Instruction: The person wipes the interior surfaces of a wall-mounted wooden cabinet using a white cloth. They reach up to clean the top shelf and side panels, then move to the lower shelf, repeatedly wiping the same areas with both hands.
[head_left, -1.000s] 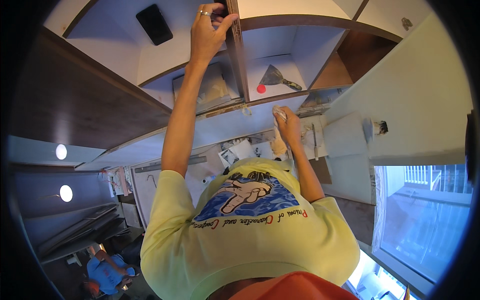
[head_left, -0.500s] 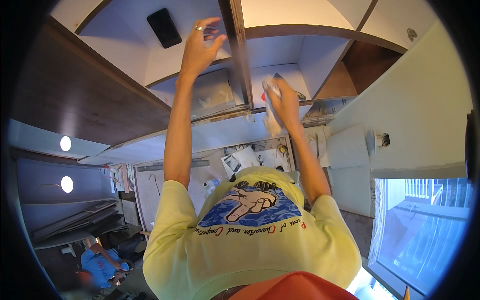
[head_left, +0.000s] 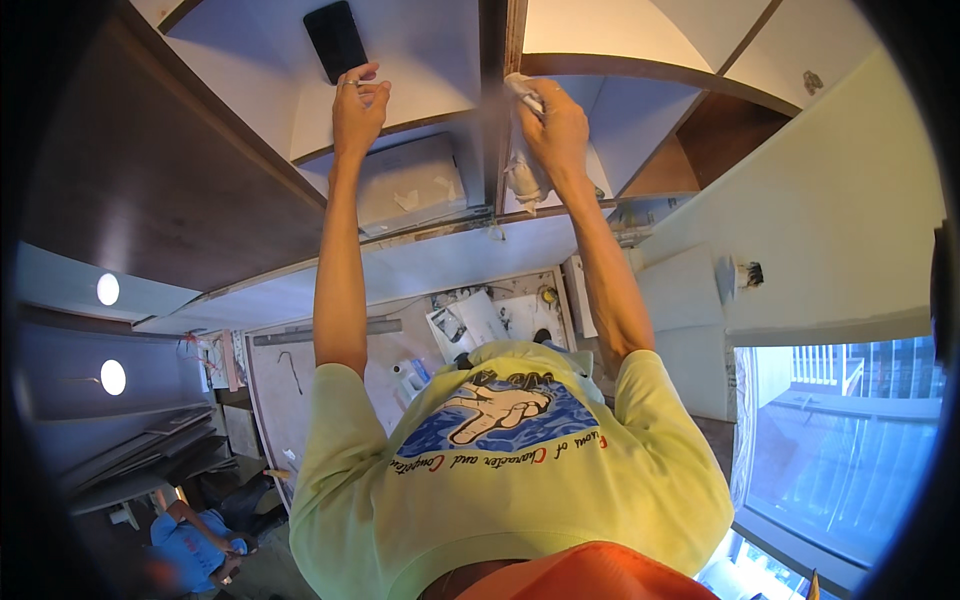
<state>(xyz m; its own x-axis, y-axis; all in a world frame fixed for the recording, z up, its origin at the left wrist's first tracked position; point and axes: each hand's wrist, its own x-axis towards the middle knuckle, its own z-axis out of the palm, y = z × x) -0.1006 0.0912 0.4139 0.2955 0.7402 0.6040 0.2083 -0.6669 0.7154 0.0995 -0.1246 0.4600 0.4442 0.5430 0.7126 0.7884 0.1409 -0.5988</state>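
My right hand (head_left: 561, 128) is closed around a crumpled whitish cloth (head_left: 527, 182), with part of it poking out above the fingers and the rest hanging below. The cloth's upper end is at the brown vertical divider (head_left: 515, 40) of the shelving; whether it presses on the wood I cannot tell. My left hand (head_left: 358, 112), a ring on one finger, is raised in the left compartment with loosely bent fingers and nothing seen in them. Just above its fingertips lies a black phone (head_left: 335, 42) on the pale shelf surface.
Below my left hand, a lower compartment holds a flat greyish box (head_left: 412, 185). Brown wooden edges frame the compartments. A large dark panel (head_left: 190, 150) is at left, a pale wall (head_left: 800, 240) at right. At lower left a person in a blue shirt (head_left: 190, 545) is low down near stacked boards (head_left: 150, 445).
My right hand has moved up with the cloth, to the divider. The left hand has shifted left and slightly down, closer to the phone, its fingers more bent.
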